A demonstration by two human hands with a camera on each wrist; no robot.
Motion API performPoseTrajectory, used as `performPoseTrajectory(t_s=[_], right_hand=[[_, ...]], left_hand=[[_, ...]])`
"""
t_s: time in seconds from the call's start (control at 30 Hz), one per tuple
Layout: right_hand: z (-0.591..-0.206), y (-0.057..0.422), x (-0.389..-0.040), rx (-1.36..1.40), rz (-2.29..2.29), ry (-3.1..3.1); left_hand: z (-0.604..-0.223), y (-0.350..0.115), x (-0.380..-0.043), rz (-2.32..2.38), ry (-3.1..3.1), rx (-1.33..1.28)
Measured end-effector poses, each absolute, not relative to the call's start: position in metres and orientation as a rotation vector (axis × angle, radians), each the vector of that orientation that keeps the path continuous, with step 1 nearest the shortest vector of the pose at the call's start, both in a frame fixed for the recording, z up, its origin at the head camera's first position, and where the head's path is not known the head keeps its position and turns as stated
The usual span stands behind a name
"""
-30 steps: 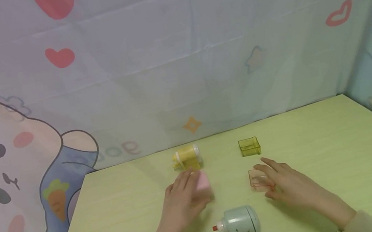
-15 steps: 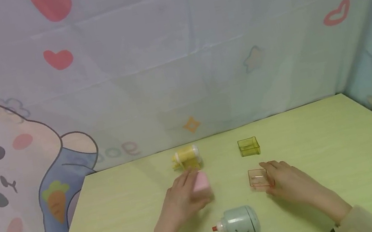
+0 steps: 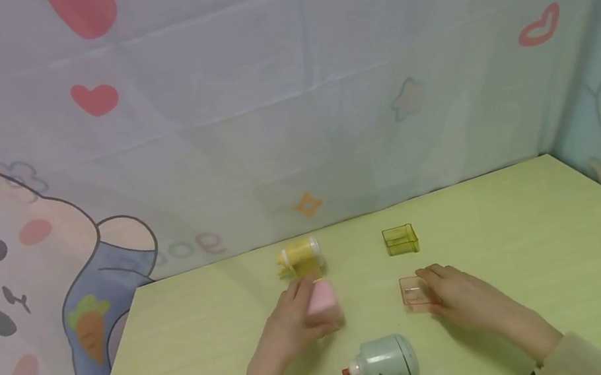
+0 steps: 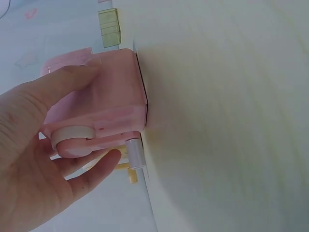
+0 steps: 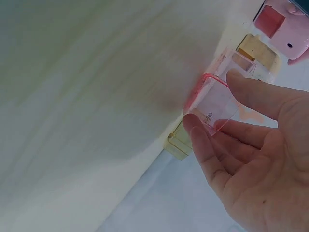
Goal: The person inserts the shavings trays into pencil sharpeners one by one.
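Note:
My left hand grips a pink pencil sharpener from its left side, thumb across the near face. The left wrist view shows the sharpener's crank arm with a pale knob, and fingers reaching round behind it. A square opening shows in its side in the right wrist view. On the other side, my right hand holds a clear, red-rimmed tray between thumb and fingertips. That tray is close to the tabletop, its far corner hidden by fingers.
A grey-green pencil sharpener with a red-tipped crank lies nearest me, between the forearms. Behind the left hand stands a yellow sharpener. A clear yellow-green tray sits toward the back of the table, before a printed cloth.
The right hand's spread fingers have come together onto the clear tray. The left hand stays around the pink sharpener, which has hardly shifted.

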State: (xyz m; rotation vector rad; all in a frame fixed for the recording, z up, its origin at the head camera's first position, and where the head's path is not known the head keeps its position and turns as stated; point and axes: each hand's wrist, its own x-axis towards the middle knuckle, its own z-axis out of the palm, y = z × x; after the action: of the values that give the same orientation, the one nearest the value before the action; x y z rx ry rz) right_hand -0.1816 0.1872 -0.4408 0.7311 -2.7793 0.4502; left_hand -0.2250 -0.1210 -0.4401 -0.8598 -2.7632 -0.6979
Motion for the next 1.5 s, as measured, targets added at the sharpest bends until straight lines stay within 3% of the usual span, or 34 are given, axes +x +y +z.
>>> performPoseTrajectory(t_s=[1.5], right_hand=[[-0.434,0.173,-0.190,0.749,0.538,-2.785]], left_hand=[[-0.446,-0.122,-0.230,-0.853,-2.698,-0.950]])
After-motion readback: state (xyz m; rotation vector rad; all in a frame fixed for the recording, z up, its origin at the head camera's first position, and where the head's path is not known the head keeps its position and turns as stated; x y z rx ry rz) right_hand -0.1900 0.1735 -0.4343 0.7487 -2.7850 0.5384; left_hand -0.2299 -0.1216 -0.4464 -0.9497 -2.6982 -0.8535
